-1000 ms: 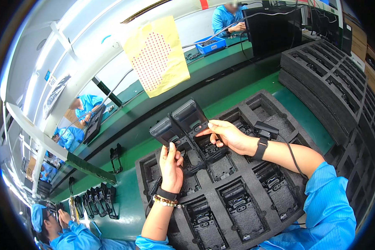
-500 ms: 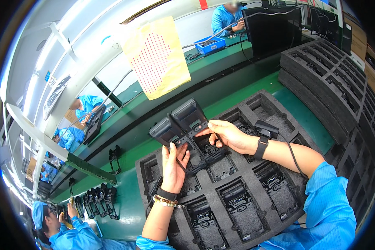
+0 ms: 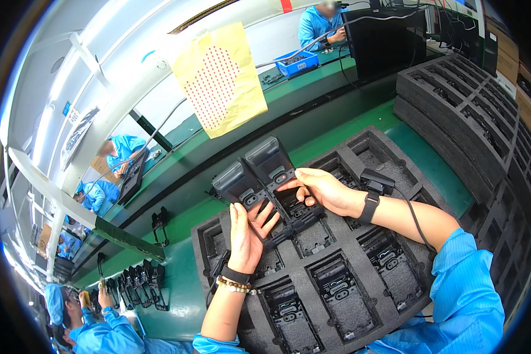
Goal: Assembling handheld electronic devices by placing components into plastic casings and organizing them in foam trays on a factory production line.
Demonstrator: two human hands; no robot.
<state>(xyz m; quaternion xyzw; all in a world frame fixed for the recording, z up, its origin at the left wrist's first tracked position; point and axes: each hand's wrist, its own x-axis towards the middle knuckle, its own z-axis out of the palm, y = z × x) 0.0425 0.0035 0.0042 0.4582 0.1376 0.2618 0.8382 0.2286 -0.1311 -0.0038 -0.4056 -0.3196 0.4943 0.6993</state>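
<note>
Two black plastic device housings are held up side by side over a dark foam tray. My left hand supports the left housing by its outer edge, with fingertips showing through its open frame. At the right housing, my right hand grips the right edge, thumb in front and fingers curled behind. Both have a solid upper panel with a small oval cutout and an open lower frame; they stand tilted and appear to touch. Similar black frames lie in the tray's compartments.
Stacked foam trays with black parts stand at the right. A row of black parts lies on the green bench at left, near a co-worker. A yellow sheet with red dots hangs ahead. Behind are a monitor and a blue bin.
The housings have tilted slightly so their upper panels show more squarely. My left fingers have spread behind the frame. The co-worker at lower left has lowered their head.
</note>
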